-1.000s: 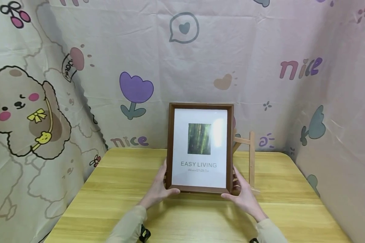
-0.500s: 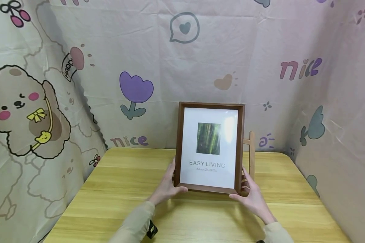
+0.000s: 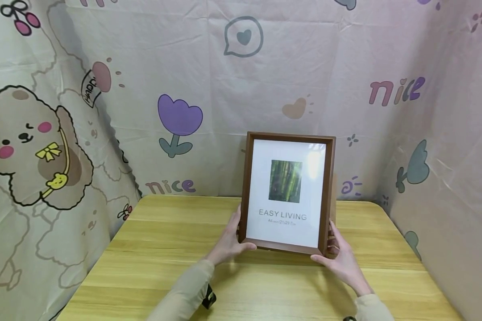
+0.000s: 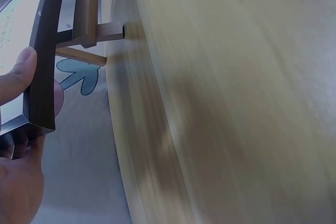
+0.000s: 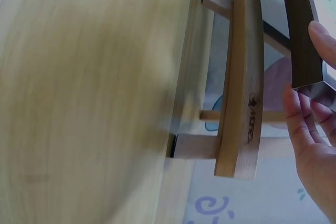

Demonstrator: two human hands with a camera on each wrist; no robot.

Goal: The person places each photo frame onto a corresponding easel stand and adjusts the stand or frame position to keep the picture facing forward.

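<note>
A brown picture frame with a white "EASY LIVING" insert and a small green bamboo picture stands nearly upright, tilted slightly clockwise. My left hand grips its lower left corner, thumb on the front and fingers behind. At the lower right corner my right hand holds it the same way. A wooden tabletop easel is behind the frame, mostly hidden by it in the head view. Both wrist views show the frame's lower edge raised off the table, apart from the easel's ledge.
The light wooden table spreads out around the hands. Behind it and along both sides hangs a pale cloth printed with flowers, hearts and a bear. A dark strap hangs at the left sleeve.
Both hands have carried the picture frame to the right and slightly up, so that it now covers almost all of the easel. Its tilt has grown a little clockwise.
</note>
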